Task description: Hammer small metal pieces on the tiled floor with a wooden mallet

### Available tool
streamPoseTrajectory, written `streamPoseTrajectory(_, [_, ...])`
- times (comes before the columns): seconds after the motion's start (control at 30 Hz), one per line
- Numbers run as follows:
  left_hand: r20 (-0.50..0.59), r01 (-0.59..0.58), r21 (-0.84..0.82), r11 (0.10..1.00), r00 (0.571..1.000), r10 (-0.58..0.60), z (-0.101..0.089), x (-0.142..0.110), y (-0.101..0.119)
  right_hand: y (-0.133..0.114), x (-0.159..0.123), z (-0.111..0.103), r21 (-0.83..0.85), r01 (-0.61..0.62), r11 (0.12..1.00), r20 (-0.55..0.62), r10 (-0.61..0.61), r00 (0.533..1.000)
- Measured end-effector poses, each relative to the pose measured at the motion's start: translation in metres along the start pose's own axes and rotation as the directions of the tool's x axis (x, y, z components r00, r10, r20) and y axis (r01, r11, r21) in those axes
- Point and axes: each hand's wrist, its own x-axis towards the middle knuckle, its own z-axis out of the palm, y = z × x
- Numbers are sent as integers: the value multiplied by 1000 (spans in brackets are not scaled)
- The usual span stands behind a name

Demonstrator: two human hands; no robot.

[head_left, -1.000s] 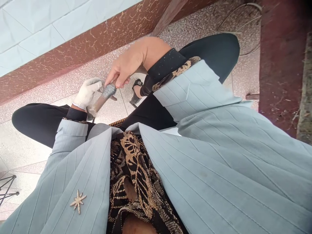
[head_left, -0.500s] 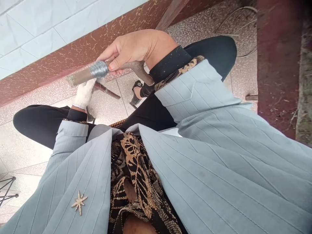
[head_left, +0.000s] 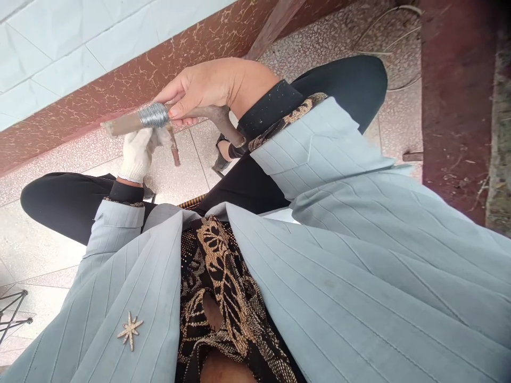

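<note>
My bare right hand (head_left: 217,85) is closed round a crooked wooden stick (head_left: 219,118), with thumb and fingers beside a band of silver wire (head_left: 154,115) wound tightly round it. The stick's straight flat end sticks out to the left, and its bent end curves down by my right cuff. Just below the wire band, my left hand (head_left: 136,157) in a white knitted glove is closed on a short reddish-brown rod (head_left: 174,148). The rod's lower end points down. Blur hides the glove's fingertips and any strand between rod and band.
A brown marbled wall base (head_left: 99,88) runs under white tiles beyond my hands. At right stands a dark red wooden board (head_left: 455,106), near a loose pale cable (head_left: 383,21) on the speckled floor. Thin black metal legs (head_left: 18,308) show at lower left.
The reddish-brown rod has swung from slanting right to pointing nearly down, as my gloved hand turned. The wire-wound stick and my right hand have shifted slightly left and down.
</note>
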Motion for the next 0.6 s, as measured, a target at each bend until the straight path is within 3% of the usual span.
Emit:
streamPoseTrajectory(0.1, [-57, -110, -141, 984, 993, 103, 5, -8, -2, 0, 4, 4, 59, -56, 997, -212, 68, 975])
streamPoseTrajectory(0.2, [22, -148, -163, 975, 988, 154, 1, -14, 3, -3, 5, 5, 157, -80, 984, -435, 142, 889])
streamPoseTrajectory(0.27, [35, -152, -119, 981, 987, 157, -5, -16, 10, -7, 5, 5, 97, -164, 982, -516, 190, 835])
streamPoseTrajectory(0.3, [40, -150, -97, 984, 987, 155, -9, -16, 14, -9, 4, 5, -12, -262, 965, -530, 216, 820])
streamPoseTrajectory(0.33, [56, -144, -77, 987, 987, 149, -12, -16, 17, -11, 4, 5, -149, -378, 914, -527, 250, 812])
streamPoseTrajectory(0.4, [98, -130, -42, 991, 986, 134, -17, -17, 21, -14, 3, 6, -402, -551, 731, -488, 338, 805])
streamPoseTrajectory(0.47, [128, -138, -2, 990, 982, 138, -19, -17, 23, -15, 5, 8, -547, -597, 587, -411, 433, 802])
streamPoseTrajectory(0.6, [138, -199, 109, 974, 973, 183, -20, -16, 19, -12, 9, 12, -618, -550, 562, -160, 595, 787])
